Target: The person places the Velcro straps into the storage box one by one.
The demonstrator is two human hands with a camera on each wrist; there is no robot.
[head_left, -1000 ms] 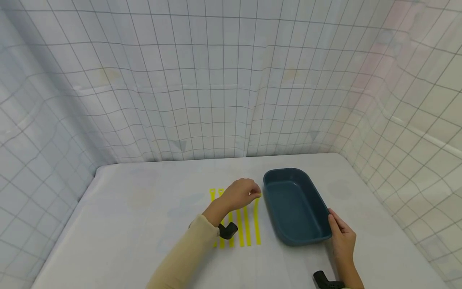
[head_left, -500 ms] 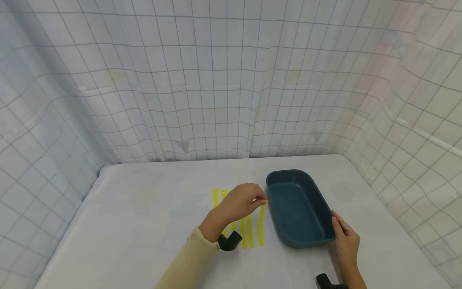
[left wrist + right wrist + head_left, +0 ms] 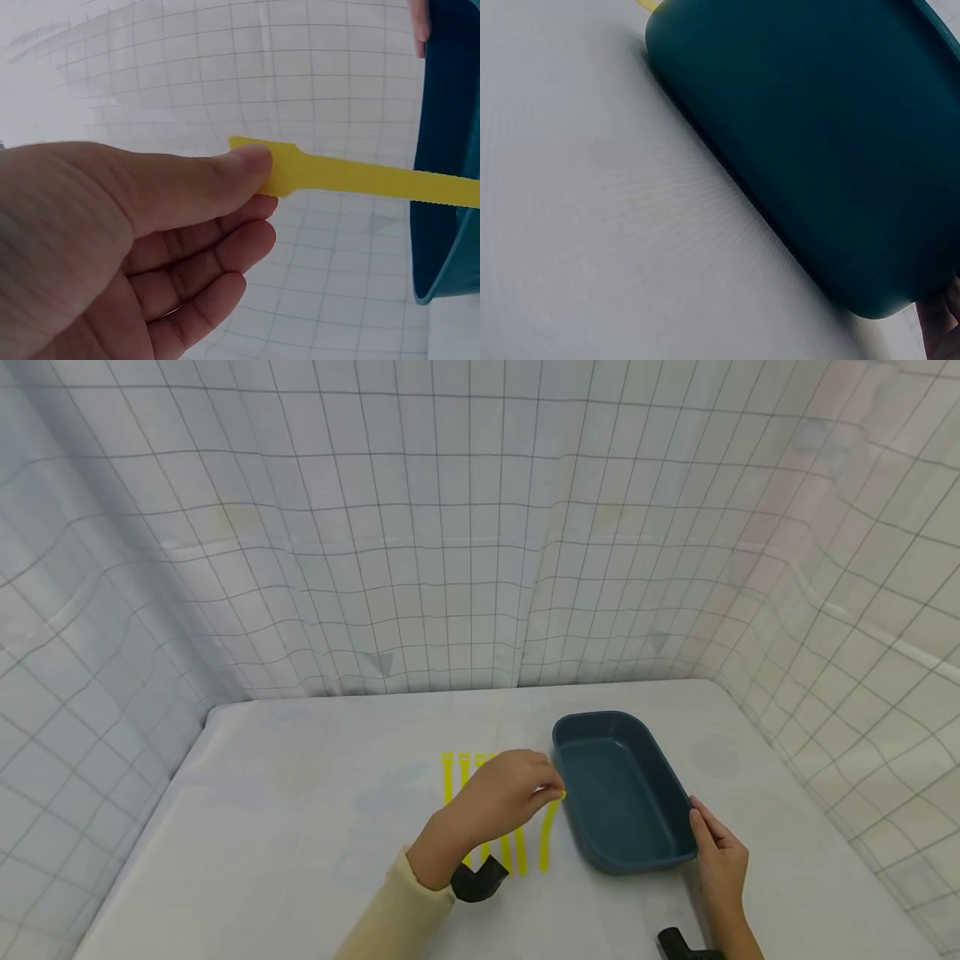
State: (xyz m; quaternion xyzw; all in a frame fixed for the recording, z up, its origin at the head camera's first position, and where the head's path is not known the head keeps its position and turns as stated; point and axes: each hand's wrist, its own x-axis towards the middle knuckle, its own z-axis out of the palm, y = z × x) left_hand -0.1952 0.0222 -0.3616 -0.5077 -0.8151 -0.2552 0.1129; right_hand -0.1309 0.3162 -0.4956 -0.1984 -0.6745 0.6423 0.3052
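My left hand (image 3: pixel 504 797) pinches the head end of a yellow strap (image 3: pixel 549 833) between thumb and fingers, lifting that end off the table; the left wrist view shows the strap (image 3: pixel 360 177) held at the thumb tip. Several more yellow straps (image 3: pixel 453 772) lie side by side on the white table beneath the hand. A dark teal oblong tray (image 3: pixel 622 789) stands just to the right, and nothing shows inside it. My right hand (image 3: pixel 716 853) rests with straight fingers against the tray's near right corner. The right wrist view is filled by the tray's outer wall (image 3: pixel 810 150).
White gridded curtains close off the table (image 3: pixel 300 827) at the back and on both sides. A black wrist mount (image 3: pixel 480 878) sits under my left sleeve, and another black mount (image 3: pixel 678 943) shows by my right wrist.
My left hand has drawn toward me and slightly right, raising the rightmost strap's head end so the strap now bends. The right hand stays at the tray.
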